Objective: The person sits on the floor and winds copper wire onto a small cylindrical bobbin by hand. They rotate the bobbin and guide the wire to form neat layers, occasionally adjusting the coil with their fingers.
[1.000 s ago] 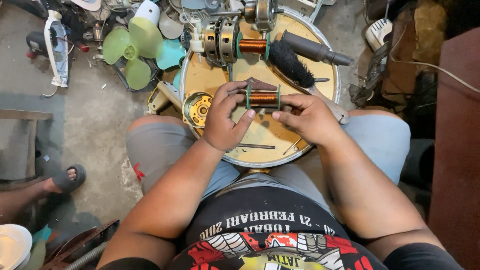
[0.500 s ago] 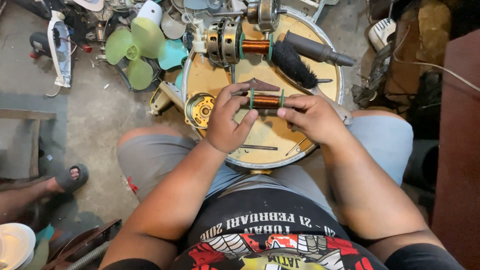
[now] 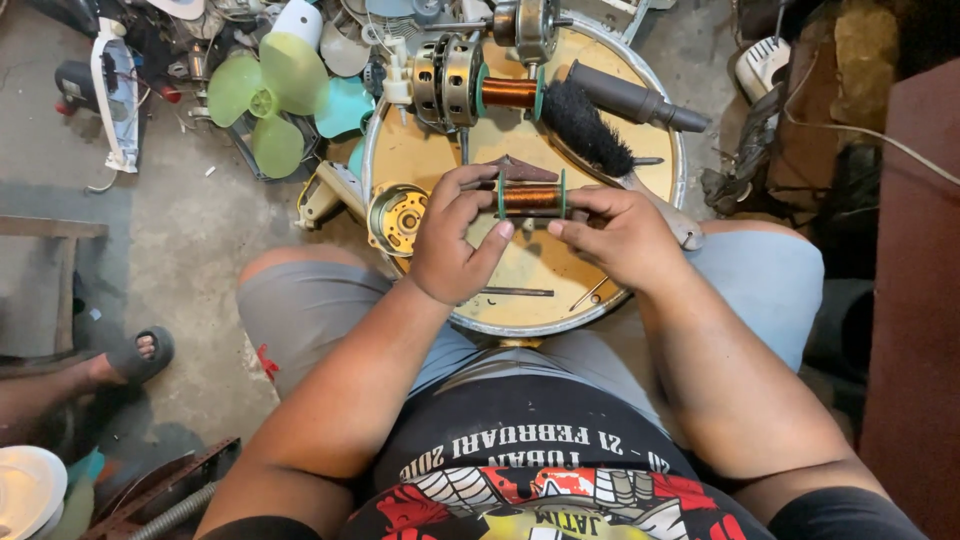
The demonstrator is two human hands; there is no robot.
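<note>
A green fan blade, a black brush and a sandalled foot lie around.

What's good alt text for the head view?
Seated person holds a spool of copper wire between left hand and right hand, over a round yellow tray. On the tray: a black brush, a second copper spool, a motor part.

No packages, labels, signs, screens visible.

A cluttered fan-repair workshop: motor parts, green fan blades, copper-wire spool, round worktable.
</note>
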